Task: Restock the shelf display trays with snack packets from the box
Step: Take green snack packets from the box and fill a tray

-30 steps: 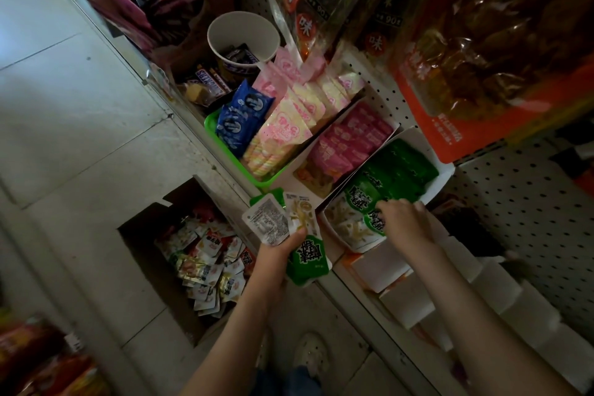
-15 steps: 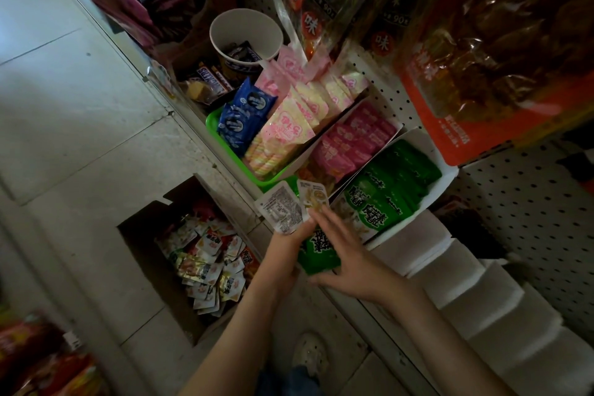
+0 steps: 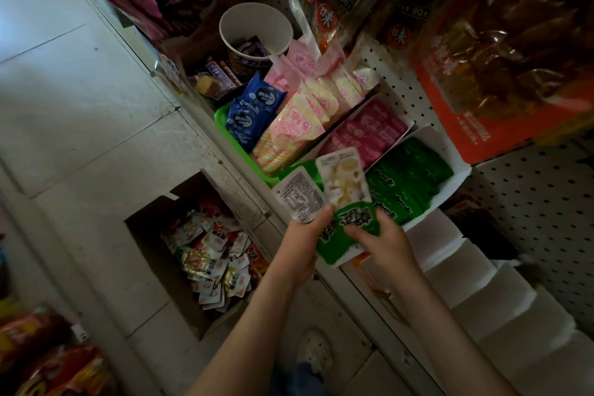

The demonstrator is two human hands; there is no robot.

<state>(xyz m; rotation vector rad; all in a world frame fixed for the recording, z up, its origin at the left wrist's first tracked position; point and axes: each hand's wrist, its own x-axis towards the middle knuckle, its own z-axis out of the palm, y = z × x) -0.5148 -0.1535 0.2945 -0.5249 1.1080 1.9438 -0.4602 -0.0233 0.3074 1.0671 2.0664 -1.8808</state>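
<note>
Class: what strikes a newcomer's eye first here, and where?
At centre, the left hand grips a fan of green and white plastic snack packets; the right hand pinches its front green packet. Behind stands a white cardboard tray of matching green packets; lower left, an open brown cardboard box of mixed packets.

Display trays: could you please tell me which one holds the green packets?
The white tray farthest right; the neighbouring white tray holds pink packets, the green basket blue and pastel ones.
</note>
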